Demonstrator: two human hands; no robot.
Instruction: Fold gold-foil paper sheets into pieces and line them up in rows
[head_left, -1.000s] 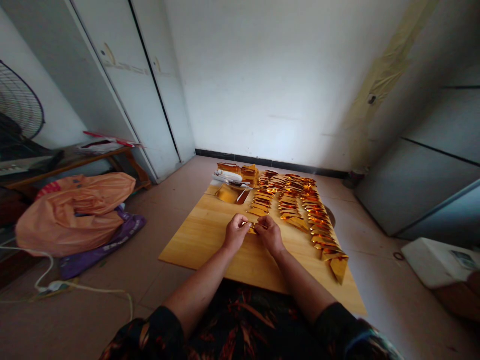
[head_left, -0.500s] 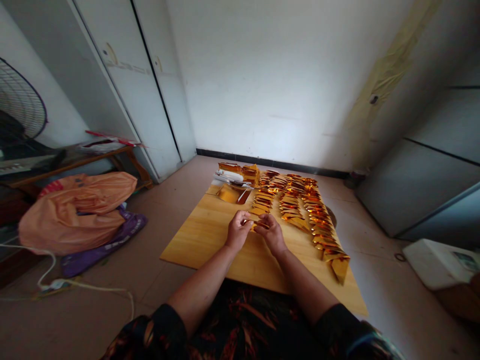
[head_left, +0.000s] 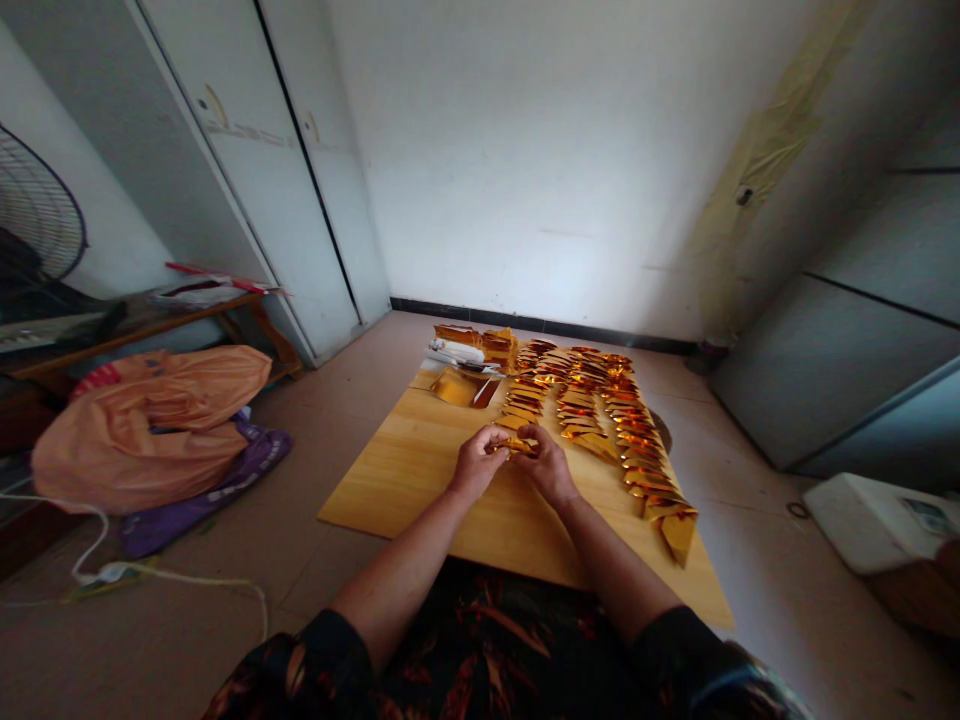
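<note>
Between my two hands is a small piece of gold foil paper (head_left: 514, 446), pinched from both sides above the wooden board. My left hand (head_left: 478, 462) is closed on its left end, and my right hand (head_left: 545, 466) grips the right end; the fingers hide part of it. Just beyond my hands, rows of folded gold foil pieces (head_left: 581, 405) lie overlapping on the board, one row running down the right side. A flat stack of gold foil sheets (head_left: 456, 388) rests at the far left of the board.
The wooden board (head_left: 397, 460) sits low in front of me. A white roll-like bundle (head_left: 456, 351) lies at its far edge. Left on the floor are an orange bag (head_left: 150, 430), a purple bag (head_left: 217, 500) and a white cord (head_left: 187, 575). A white box (head_left: 874, 520) stands at right.
The foil piece between my fingers shows more now, as a gold strip spanning both hands. My fingers have shifted slightly around it. The rows on the board look the same.
</note>
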